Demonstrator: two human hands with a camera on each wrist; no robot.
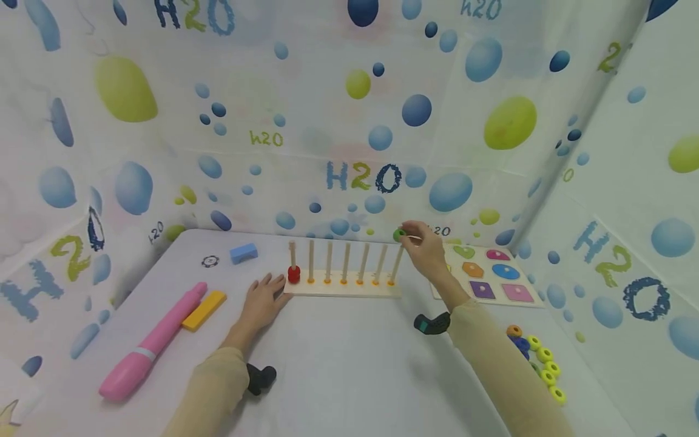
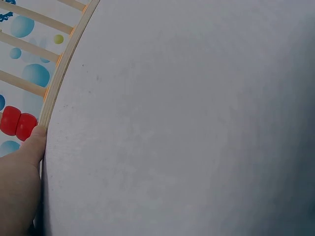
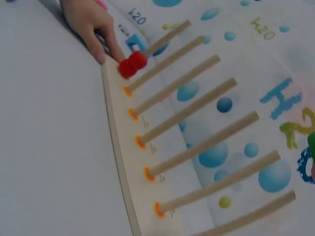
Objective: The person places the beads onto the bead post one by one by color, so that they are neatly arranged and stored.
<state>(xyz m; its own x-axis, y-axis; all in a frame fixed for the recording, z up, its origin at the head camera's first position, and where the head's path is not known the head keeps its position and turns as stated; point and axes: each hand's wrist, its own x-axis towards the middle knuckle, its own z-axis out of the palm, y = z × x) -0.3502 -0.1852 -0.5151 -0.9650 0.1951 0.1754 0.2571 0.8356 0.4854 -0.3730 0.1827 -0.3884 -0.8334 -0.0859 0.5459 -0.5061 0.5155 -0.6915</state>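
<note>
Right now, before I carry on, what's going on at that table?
A person's right hand pinches a green ring near the top of the rightmost peg; it isn't on the peg. The left hand rests against the left end of the peg board. Two red rings sit on the leftmost peg, and the other six pegs hold none. More loose rings lie on the table at the right.

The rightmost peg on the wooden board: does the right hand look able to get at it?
Likely yes: the right hand pinches a green ring close to the tip of the rightmost peg, whose shaft looks bare. Nothing seems to block the way.
</note>
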